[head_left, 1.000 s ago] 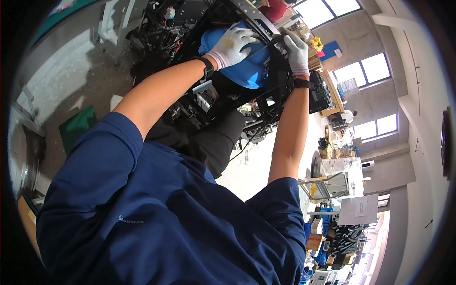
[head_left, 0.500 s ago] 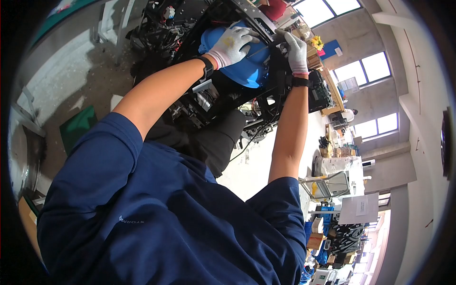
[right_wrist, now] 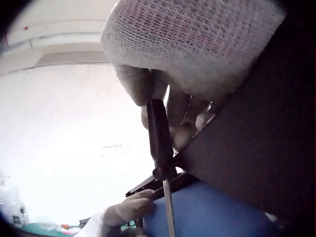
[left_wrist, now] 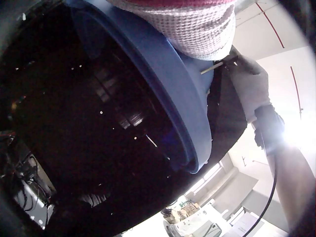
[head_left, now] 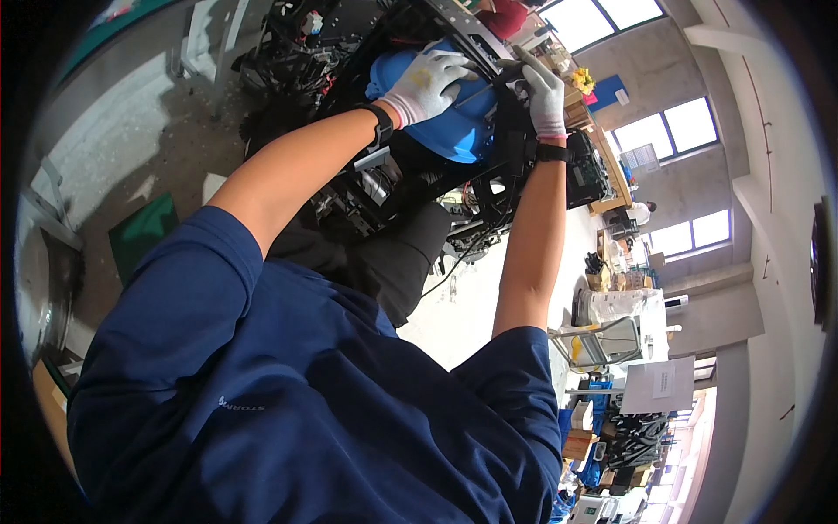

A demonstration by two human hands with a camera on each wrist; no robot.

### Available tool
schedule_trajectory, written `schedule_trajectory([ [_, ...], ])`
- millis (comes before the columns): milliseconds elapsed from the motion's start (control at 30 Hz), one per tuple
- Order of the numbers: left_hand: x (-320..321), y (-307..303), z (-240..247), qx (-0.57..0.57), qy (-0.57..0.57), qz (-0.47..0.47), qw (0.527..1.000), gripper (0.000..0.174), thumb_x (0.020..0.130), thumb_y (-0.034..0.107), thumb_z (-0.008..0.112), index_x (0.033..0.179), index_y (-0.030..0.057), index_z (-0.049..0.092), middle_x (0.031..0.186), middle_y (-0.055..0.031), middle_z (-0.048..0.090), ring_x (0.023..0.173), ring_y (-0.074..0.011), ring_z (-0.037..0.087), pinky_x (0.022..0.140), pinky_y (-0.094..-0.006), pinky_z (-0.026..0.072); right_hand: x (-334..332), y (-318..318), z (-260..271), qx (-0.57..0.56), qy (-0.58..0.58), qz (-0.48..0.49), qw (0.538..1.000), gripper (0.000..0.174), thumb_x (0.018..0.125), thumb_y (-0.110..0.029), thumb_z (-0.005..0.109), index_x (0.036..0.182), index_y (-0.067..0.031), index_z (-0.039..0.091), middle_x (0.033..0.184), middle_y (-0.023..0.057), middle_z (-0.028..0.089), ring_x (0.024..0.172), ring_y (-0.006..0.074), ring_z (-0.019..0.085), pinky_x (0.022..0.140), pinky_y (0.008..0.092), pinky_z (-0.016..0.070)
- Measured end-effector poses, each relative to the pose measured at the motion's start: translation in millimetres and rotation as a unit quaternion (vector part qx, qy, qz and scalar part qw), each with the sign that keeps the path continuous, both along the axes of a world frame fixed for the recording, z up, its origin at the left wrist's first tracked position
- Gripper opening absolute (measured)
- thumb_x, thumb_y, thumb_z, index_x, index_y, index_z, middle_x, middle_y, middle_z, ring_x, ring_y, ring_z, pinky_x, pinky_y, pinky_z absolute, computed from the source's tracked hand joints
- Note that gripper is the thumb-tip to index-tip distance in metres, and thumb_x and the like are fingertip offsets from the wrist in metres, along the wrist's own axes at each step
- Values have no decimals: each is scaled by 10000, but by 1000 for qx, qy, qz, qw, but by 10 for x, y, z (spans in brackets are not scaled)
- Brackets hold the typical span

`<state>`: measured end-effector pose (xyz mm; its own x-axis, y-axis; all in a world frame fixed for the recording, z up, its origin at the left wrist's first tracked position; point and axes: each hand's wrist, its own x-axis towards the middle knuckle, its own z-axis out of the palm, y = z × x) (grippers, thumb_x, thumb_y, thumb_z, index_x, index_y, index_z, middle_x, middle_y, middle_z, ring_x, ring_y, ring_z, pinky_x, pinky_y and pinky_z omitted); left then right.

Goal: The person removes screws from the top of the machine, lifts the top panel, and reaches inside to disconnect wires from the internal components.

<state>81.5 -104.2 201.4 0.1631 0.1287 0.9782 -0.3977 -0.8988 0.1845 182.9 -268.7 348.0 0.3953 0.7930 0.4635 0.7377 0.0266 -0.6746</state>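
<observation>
My right hand [head_left: 547, 100], in a white knit glove, holds the dark handle of a screwdriver [right_wrist: 160, 133] with thumb and fingers. Its thin metal shaft slants down toward a blue rounded plastic cover [head_left: 449, 138]. My gloved left hand [head_left: 429, 86] rests on that cover with its fingers extended and thumb spread, near the screwdriver's shaft. In the left wrist view the cover's curved rim [left_wrist: 185, 108] stands out against a dark body. The screwdriver's tip is hidden in the right wrist view, below the frame's edge.
The cover sits within a black metal frame [head_left: 467, 31] of a machine with loose wiring [head_left: 305, 65]. A cable [head_left: 449, 272] hangs below the right wrist. A folding chair [head_left: 602, 345] and cluttered shelves stand to the right; someone in red [head_left: 502, 17] is beyond the frame.
My right hand's fingers shift and turn slightly on the screwdriver handle, first curling in, then straightening again. My left hand stays in place on the blue cover.
</observation>
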Motion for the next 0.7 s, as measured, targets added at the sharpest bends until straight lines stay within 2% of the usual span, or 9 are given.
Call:
schedule_trajectory([
  [133, 28, 3, -12, 2, 0, 4, 1000, 339, 730, 46, 682, 1049, 157, 678, 1162, -73, 601, 1123, -287, 546, 974, -409, 449, -181, 20, -10, 22, 1, -31, 999, 376, 898, -54, 513, 1252, 26, 613, 1029, 96, 721, 851, 69, 612, 779, 207, 477],
  [233, 30, 5, -8, 5, 2, 5, 1000, 329, 731, 43, 680, 1040, 155, 678, 1158, -66, 605, 1122, -284, 548, 970, -406, 451, -178, 7, -5, 25, -7, -34, 999, 363, 890, -26, 531, 1238, 23, 625, 1013, 79, 724, 825, 56, 610, 745, 202, 484],
  [333, 34, 8, -8, 3, 1, 6, 1000, 324, 729, 33, 674, 1031, 151, 677, 1140, -52, 616, 1115, -278, 553, 969, -404, 450, -59, 2, -34, 0, 7, -70, 998, 329, 898, -52, 569, 1213, -5, 653, 989, 53, 722, 817, 55, 610, 751, 203, 493],
  [400, 0, 3, 8, 4, 1, 1, 1000, 319, 732, 31, 668, 1028, 149, 677, 1138, -45, 621, 1111, -275, 556, 970, -403, 448, 85, 40, -94, 44, -19, -29, 998, 284, 892, -92, 634, 1166, -44, 692, 935, 19, 714, 730, 31, 583, 655, 184, 478],
  [500, -12, 4, 18, 5, 1, -3, 1000, 305, 741, 28, 657, 1023, 145, 675, 1139, -34, 631, 1105, -269, 560, 976, -402, 442, -24, 28, -54, 12, -64, -63, 996, 260, 883, -129, 680, 1131, -59, 713, 890, -8, 698, 696, 12, 562, 607, 170, 453],
  [633, 6, 6, 9, 6, 2, -10, 1000, 285, 756, 33, 645, 1019, 139, 667, 1153, -28, 634, 1102, -266, 564, 981, -404, 438, -11, 31, -64, -3, -46, -76, 996, 258, 869, -142, 706, 1108, -46, 719, 869, -8, 690, 674, 23, 562, 591, 177, 448],
  [700, 22, 15, 4, 10, 0, -10, 1000, 281, 756, 34, 646, 1017, 138, 665, 1146, -28, 633, 1101, -267, 565, 982, -405, 437, 18, 32, -87, 1, -54, -73, 996, 251, 902, -188, 665, 1101, -47, 722, 880, 1, 688, 699, 30, 571, 605, 178, 448],
])
